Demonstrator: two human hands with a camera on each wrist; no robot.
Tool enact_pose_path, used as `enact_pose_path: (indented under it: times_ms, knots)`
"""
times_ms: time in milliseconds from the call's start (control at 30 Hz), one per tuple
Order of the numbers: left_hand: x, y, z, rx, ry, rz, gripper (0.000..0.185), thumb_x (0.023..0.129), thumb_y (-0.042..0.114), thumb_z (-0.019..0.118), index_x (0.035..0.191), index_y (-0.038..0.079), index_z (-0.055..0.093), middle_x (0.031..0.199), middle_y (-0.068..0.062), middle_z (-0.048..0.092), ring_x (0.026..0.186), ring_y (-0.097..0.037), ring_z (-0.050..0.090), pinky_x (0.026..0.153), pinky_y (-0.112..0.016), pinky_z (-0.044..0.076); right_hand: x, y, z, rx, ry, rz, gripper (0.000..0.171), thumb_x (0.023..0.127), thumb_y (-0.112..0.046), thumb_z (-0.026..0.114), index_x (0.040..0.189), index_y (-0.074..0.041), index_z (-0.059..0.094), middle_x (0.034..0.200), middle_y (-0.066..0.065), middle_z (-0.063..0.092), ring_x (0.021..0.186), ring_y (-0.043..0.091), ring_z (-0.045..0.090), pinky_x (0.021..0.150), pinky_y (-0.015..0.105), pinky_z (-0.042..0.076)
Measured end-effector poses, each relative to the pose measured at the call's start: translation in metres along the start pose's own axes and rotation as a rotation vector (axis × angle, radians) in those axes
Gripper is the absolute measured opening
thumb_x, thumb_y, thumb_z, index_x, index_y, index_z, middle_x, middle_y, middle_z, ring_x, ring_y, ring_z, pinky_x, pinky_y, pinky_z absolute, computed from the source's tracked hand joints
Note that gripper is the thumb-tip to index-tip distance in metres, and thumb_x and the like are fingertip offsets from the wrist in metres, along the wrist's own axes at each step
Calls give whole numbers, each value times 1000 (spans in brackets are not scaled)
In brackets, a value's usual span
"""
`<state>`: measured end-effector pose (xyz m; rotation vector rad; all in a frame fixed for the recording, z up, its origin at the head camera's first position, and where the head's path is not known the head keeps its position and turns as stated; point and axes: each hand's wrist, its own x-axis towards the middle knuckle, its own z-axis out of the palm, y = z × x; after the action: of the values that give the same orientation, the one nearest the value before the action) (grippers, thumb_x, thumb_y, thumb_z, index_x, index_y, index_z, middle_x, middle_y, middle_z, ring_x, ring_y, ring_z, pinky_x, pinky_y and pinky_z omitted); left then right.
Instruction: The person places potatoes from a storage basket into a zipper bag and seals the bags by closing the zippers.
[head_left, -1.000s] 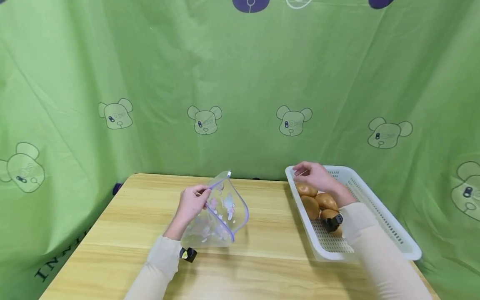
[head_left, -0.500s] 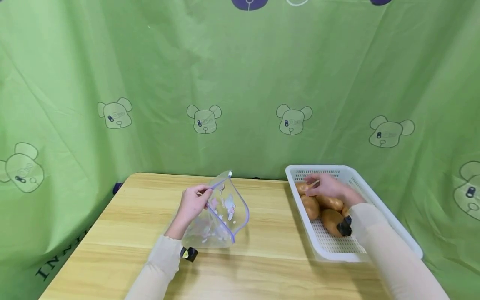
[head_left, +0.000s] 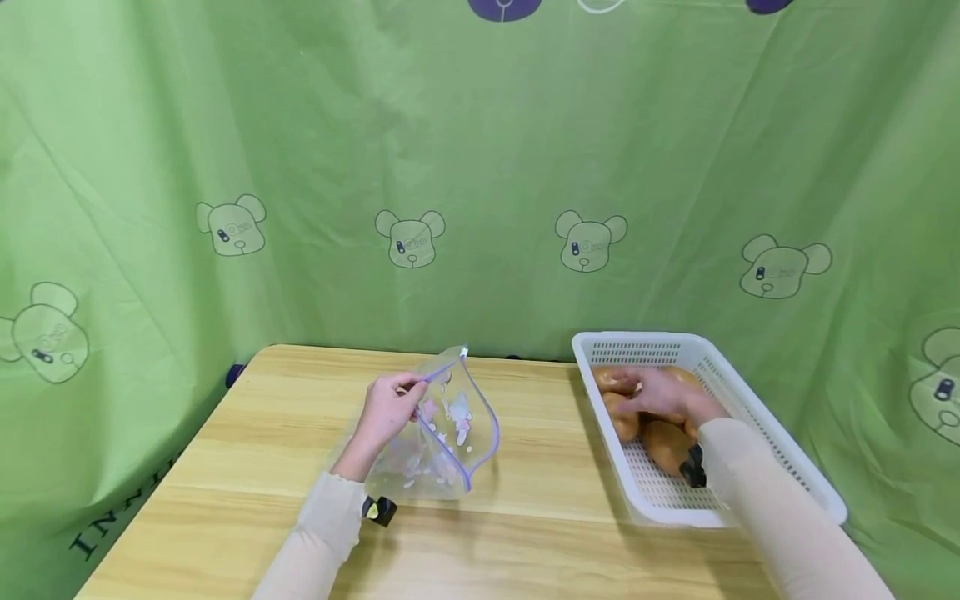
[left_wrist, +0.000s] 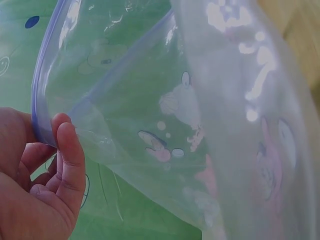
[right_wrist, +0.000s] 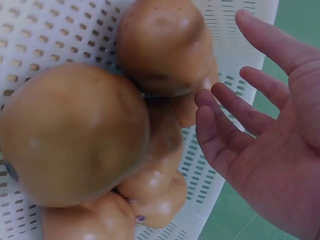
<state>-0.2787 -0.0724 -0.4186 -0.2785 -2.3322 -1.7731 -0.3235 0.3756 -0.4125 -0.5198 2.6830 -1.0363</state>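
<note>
We see brown potatoes [head_left: 660, 437] piled in the white perforated basket [head_left: 757, 417], toward its far end. Our right hand [head_left: 663, 393] is down among them, fingers [right_wrist: 225, 125] spread and relaxed, just beside the pile; whether they touch a potato we cannot quite tell. Left of the basket, our left hand [head_left: 386, 410] pinches the rim of a clear zip bag [head_left: 450, 433], held open above the wooden table [head_left: 247, 467].
</note>
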Motion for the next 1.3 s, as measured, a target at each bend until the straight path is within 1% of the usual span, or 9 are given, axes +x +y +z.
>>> enact_pose_path:
  times_ms: [100,233,367,533,733,833,1067,1167,1300]
  knots:
    - [0,1,0,4,-4,-9,12,90,3,61,94,0,72,75,-13,61,50,-13,55,46,-26,52,-3,5,1,-88,12,3,64,82,-23,74,134,2,47,128,25,52,116,42,47,99,56,36]
    - [0,1,-1,22,-6,-9,13,89,3,61,96,-1,71,77,-15,61,49,-13,55,46,-26,52,-4,11,2,-184,15,24,68,82,-30,74,134,5,46,131,26,50,118,44,46,99,58,35]
    - [0,1,-1,30,-8,-7,13,90,3,61,97,-1,71,76,-14,61,49,-13,54,46,-26,52,-4,18,4,-226,14,33,70,82,-33,73,134,6,46,133,27,48,120,46,43,99,59,34]
    - [0,1,-1,34,-18,-3,13,91,5,60,95,0,71,80,-19,62,50,-13,54,49,-34,54,-1,24,6,-234,11,28,71,82,-32,74,133,8,45,133,29,46,121,48,40,99,60,33]
    - [0,1,-1,33,-19,4,12,91,6,61,94,1,72,78,-16,62,49,-13,54,52,-44,55,-1,25,7,-223,-27,45,78,81,-35,74,137,7,41,135,31,40,122,45,39,101,61,29]
    - [0,2,-1,34,-20,8,12,91,6,61,94,1,72,77,-15,62,49,-12,54,51,-42,54,-1,26,7,-232,-33,53,80,80,-36,75,138,7,40,134,31,41,120,43,41,101,59,30]
    - [-1,2,-2,37,-23,8,12,91,5,60,93,0,71,77,-16,62,49,-12,53,46,-28,51,1,30,7,-232,-47,76,86,77,-40,76,140,4,38,132,28,44,117,41,46,98,57,36]
    - [-1,3,-2,38,-22,11,12,91,5,60,93,0,71,77,-15,62,49,-13,54,46,-27,51,1,32,7,-232,-43,65,85,76,-40,77,139,3,39,130,26,47,115,38,48,97,55,37]
    - [-1,3,-2,39,-21,9,12,91,6,60,94,0,71,77,-15,62,49,-13,54,47,-32,53,2,36,7,-219,-39,48,82,74,-36,79,137,2,42,126,22,51,111,33,51,96,51,38]
